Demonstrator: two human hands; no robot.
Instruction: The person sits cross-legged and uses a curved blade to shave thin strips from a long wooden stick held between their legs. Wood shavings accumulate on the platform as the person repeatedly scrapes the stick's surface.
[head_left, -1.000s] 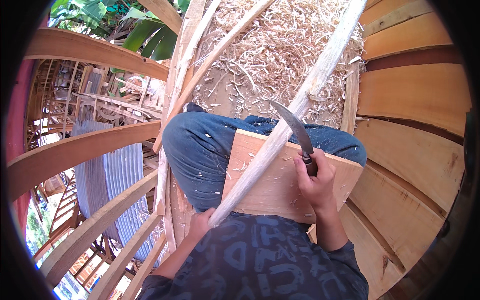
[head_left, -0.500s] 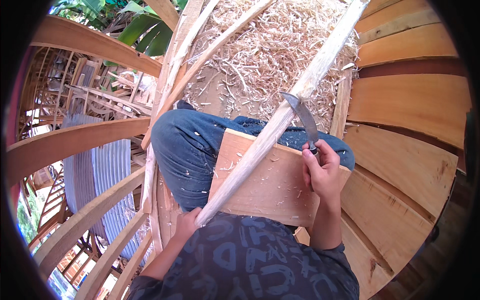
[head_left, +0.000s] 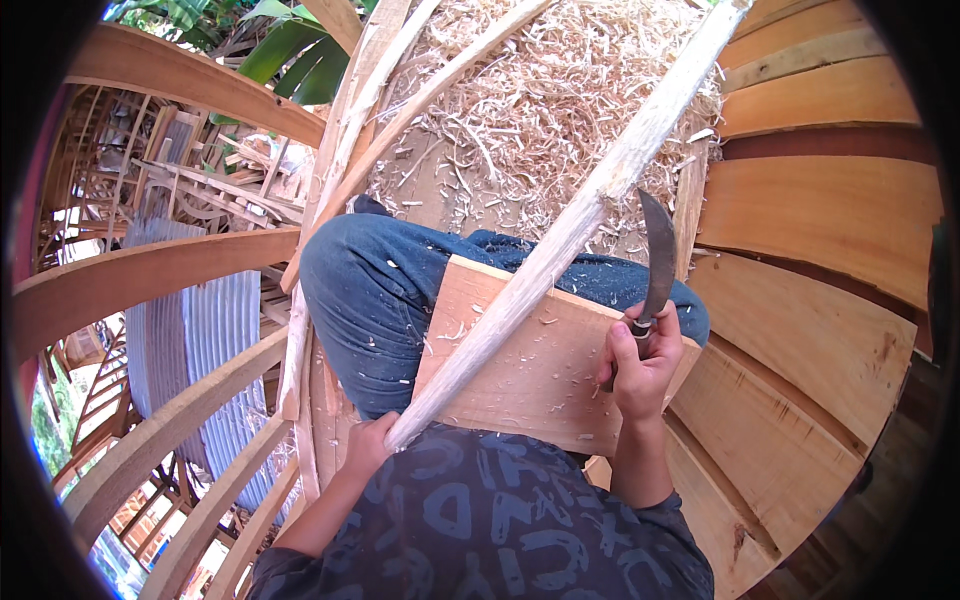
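Note:
A long pale wooden pole [head_left: 545, 258], rough and stripped of bark, slants from my waist up to the far right. Its near end is gripped by my left hand [head_left: 370, 445], which is closed round it; some of the fingers are hidden. In my right hand [head_left: 642, 365] I hold a curved knife [head_left: 660, 255] by its dark handle, the blade pointing up, just right of the pole and apart from it. Under the pole, a flat wooden board [head_left: 530, 375] lies across my lap, dotted with a few small shavings.
A heap of curled wood shavings [head_left: 560, 110] covers the floor ahead. Curved wooden slats [head_left: 160, 275] form a railing at left, with corrugated metal sheets [head_left: 225, 370] below it. Wide planks [head_left: 800, 340] line the right side. Long strips of wood [head_left: 430, 100] lean beside my left knee.
The knife has come off the pole and moved right, its blade now turned more upright. My right hand has dropped slightly. The left hand and pole have hardly moved.

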